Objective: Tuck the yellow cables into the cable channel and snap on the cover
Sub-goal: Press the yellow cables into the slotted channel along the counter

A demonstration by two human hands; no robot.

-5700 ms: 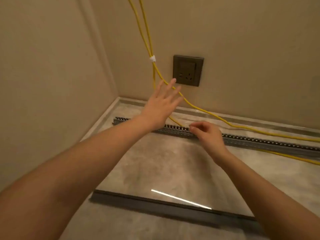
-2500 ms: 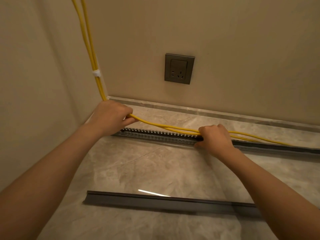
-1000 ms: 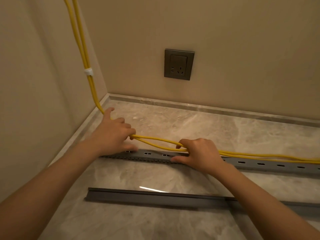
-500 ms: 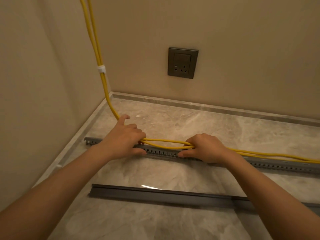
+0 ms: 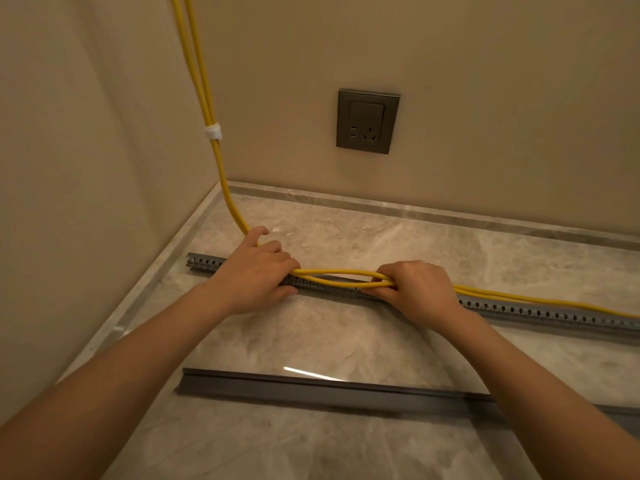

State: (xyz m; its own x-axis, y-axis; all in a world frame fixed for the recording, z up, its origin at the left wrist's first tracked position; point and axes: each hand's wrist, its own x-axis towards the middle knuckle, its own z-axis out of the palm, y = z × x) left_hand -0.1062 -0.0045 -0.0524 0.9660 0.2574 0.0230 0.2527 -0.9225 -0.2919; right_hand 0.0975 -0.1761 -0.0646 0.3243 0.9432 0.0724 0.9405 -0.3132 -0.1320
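Around: grey wall socket [image 5: 367, 121] on back wall, above tabletop [image 5: 346, 341]; white tie [image 5: 213, 130] binds the cables near the corner.
In the way: both hands hide parts of cable channel [image 5: 554, 315].
Counts: two yellow cables [image 5: 343, 273], one channel, one cover [image 5: 329, 389], one socket, one tie.
Cables: drop down the corner and run along the channel's top; cannot tell if seated.
Cover: loose on the tabletop, nearer the person, apart from the channel.
Hands: apart; left hand [image 5: 256, 275] and right hand [image 5: 415, 289] each curl round the cables over the channel.
Vs 0.5 s ago: same grips, same layout.
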